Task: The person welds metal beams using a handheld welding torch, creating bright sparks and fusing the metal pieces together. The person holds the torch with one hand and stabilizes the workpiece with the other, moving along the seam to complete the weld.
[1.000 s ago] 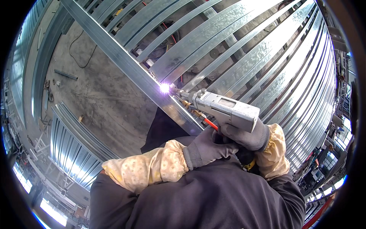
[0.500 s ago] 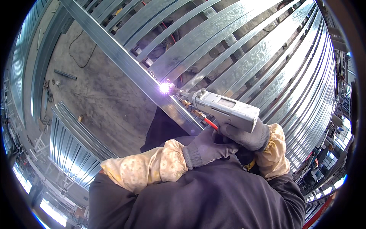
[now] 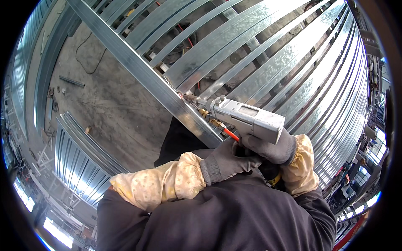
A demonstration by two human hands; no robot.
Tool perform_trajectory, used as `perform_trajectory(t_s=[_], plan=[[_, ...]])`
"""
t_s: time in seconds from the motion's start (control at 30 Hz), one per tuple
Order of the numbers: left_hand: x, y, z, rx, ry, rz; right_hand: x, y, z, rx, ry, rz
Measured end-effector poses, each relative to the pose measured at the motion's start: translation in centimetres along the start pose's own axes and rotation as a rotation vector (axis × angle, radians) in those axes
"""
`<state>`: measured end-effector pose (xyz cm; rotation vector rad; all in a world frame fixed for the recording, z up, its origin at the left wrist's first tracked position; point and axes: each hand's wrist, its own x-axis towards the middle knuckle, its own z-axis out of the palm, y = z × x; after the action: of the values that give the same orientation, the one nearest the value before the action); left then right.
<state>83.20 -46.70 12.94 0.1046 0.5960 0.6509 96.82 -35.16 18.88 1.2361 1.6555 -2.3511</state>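
Observation:
My right hand (image 3: 272,147), in a grey glove, is closed round the handle of a silver handheld welding gun (image 3: 249,117). My left hand (image 3: 230,163), gloved alike, is closed at the gun's underside against the right; its fingertips are partly hidden. The gun's nozzle (image 3: 191,98) points left, its tip at the seam where a flat slat (image 3: 201,62) meets a long galvanized steel rail (image 3: 146,81). No arc glows at the tip. A red hose (image 3: 230,134) with brass fittings (image 3: 217,124) runs along below the gun.
Many parallel metal slats (image 3: 289,62) fan out to the right, with gaps between them. Stacked metal profiles (image 3: 83,161) lie at lower left on the concrete floor (image 3: 113,100). A short metal bar (image 3: 71,81) and a thin cable (image 3: 97,67) lie on the floor.
The bright violet-white welding light at the nozzle tip has gone out, and its glare on the gloves has faded. Hands and gun have hardly moved.

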Motion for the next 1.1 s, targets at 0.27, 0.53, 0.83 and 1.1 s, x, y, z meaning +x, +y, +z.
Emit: perform_trajectory(t_s=[0.27,0.53,0.83,1.1], plan=[[0.1,-0.4,0.0,0.045,0.036,0.026,-0.1,0.3,-0.2,-0.092,0.023,0.021],[0.1,0.3,0.8,0.059,0.105,0.057,0.2,0.1,0.1,0.073,0.035,0.087],[0.2,-0.1,-0.1,0.008,0.01,0.007,0.0,0.1,-0.3,0.02,-0.011,0.039],[0.3,-0.4,-0.1,-0.029,-0.002,0.01,-0.2,0.5,0.0,0.053,0.038,0.054]])
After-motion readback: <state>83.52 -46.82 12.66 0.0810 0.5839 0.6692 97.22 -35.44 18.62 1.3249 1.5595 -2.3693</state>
